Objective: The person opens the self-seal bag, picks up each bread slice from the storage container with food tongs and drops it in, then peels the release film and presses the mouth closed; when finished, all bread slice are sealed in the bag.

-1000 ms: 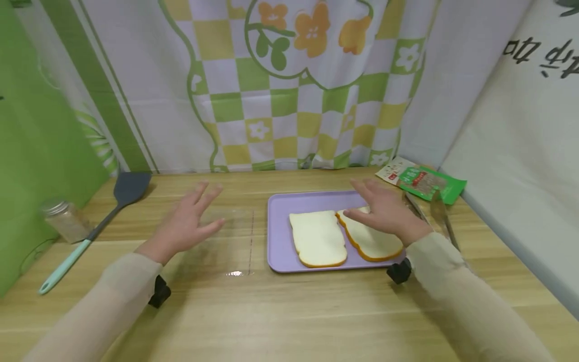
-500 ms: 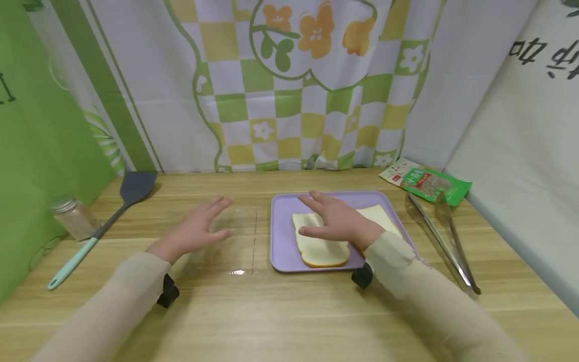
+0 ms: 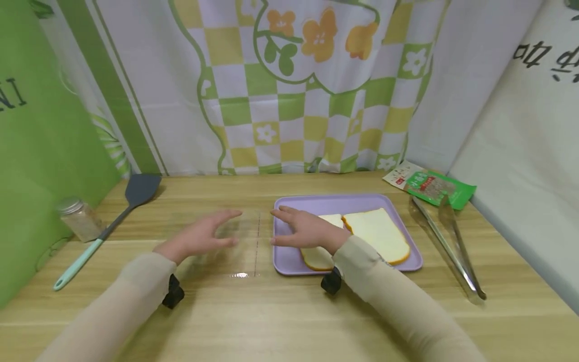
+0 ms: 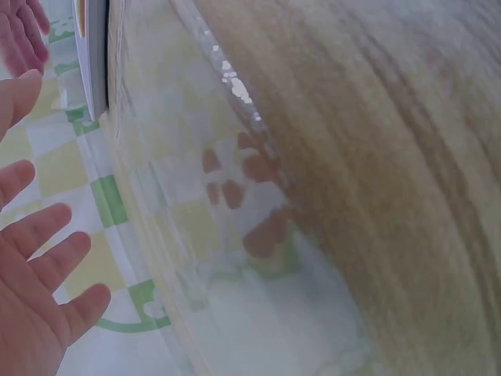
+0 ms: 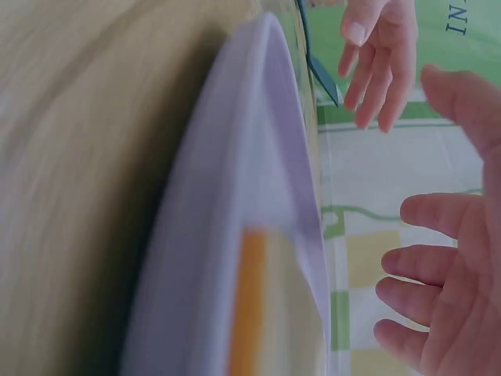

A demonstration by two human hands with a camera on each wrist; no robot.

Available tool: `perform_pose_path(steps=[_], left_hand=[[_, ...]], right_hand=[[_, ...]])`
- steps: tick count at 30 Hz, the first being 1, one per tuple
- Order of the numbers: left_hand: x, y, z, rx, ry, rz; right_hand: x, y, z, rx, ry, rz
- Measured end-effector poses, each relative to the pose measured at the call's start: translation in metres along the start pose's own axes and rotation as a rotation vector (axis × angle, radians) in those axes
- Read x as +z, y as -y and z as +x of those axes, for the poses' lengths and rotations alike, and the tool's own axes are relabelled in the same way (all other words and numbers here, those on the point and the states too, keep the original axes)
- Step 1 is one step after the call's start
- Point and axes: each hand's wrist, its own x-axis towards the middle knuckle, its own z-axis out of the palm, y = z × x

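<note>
My left hand (image 3: 199, 236) hovers over a clear, see-through sheet (image 3: 246, 259) lying on the table, fingers spread and holding nothing. In the left wrist view the sheet (image 4: 219, 235) mirrors the patterned curtain. My right hand (image 3: 309, 231) is above the left part of a purple tray (image 3: 282, 261), its fingers also apart and grasping nothing. Two slices of bread lie side by side on the tray; the left slice (image 3: 316, 259) is partly hidden beneath my right hand, while the right slice (image 3: 380, 234) shows more fully. Both palms face each other across the sheet's right edge.
Metal tongs (image 3: 445, 246) lie right of the tray, below a green-and-white food packet (image 3: 431, 186). On the left are a spatula (image 3: 113, 223) with a mint handle and a glass jar (image 3: 81, 218) with a metal lid. A checked curtain (image 3: 289, 125) closes off the back.
My right hand has travelled left from over the right bread slice to over the left one, uncovering the tongs. My left hand has shifted slightly right and its fingers have come lower.
</note>
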Motion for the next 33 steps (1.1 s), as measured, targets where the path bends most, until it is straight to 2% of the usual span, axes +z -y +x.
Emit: perform_pose_path(steps=[6,14,19,24,29,33], left_hand=[[0.002,0.001,0.000,-0.059,0.043,-0.056],[0.006,0.009,0.004,-0.123,0.057,-0.151],[0.010,0.013,0.006,-0.120,0.060,-0.174],[0.016,0.018,0.008,-0.123,0.061,-0.237],[0.022,0.022,0.008,-0.150,0.066,-0.261],[0.024,0.021,0.011,-0.152,0.068,-0.240]], right_hand=[[0.012,0.006,0.017,-0.023,0.017,0.066],[0.026,0.010,0.032,0.041,-0.018,0.162],[0.035,0.012,0.038,0.079,-0.045,0.223],[0.045,0.011,0.042,0.125,-0.081,0.281],[0.050,0.012,0.044,0.107,-0.089,0.294],[0.051,0.011,0.046,0.075,-0.099,0.235]])
